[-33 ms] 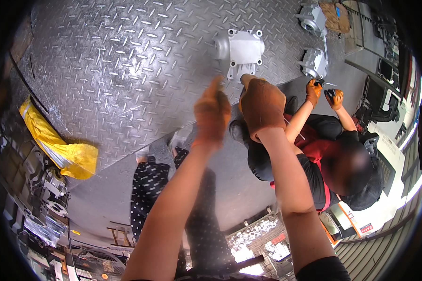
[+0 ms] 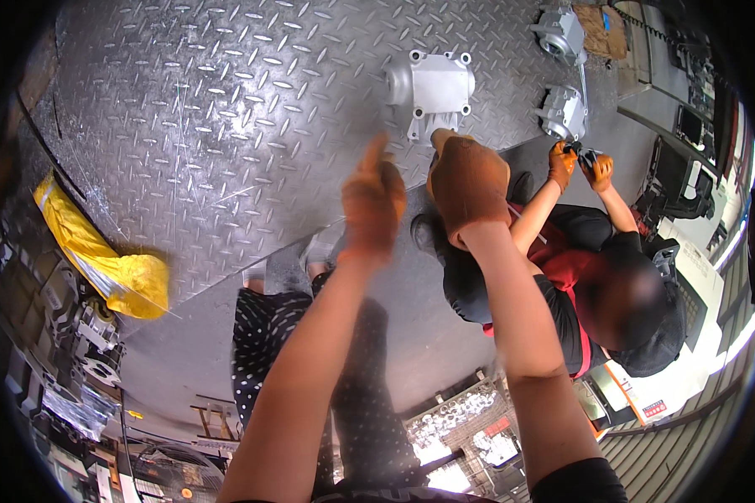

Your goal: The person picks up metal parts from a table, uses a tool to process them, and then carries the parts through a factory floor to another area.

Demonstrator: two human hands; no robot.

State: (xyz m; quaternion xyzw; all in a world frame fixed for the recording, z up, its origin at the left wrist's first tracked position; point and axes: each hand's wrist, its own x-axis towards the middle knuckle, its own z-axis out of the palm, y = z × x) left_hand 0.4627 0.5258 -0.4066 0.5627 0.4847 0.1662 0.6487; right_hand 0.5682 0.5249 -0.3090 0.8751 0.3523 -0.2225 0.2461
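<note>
Right hand (image 2: 468, 186), gloved and closed, touches the grey cast housing (image 2: 432, 86) on the tread-plate floor (image 2: 226, 126). Left hand (image 2: 373, 201) hovers open, holding nothing.

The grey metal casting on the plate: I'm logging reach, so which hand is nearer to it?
Right. The right hand sits just below the casting, seemingly touching it; the left hand is lower and further left, apart.

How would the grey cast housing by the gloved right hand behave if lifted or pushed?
The cast metal housing looks rigid and probably heavy for its size. Its blocky, flanged body seems unlikely to roll. On the tread plate, it would likely drag rather than glide under the right hand.
</note>
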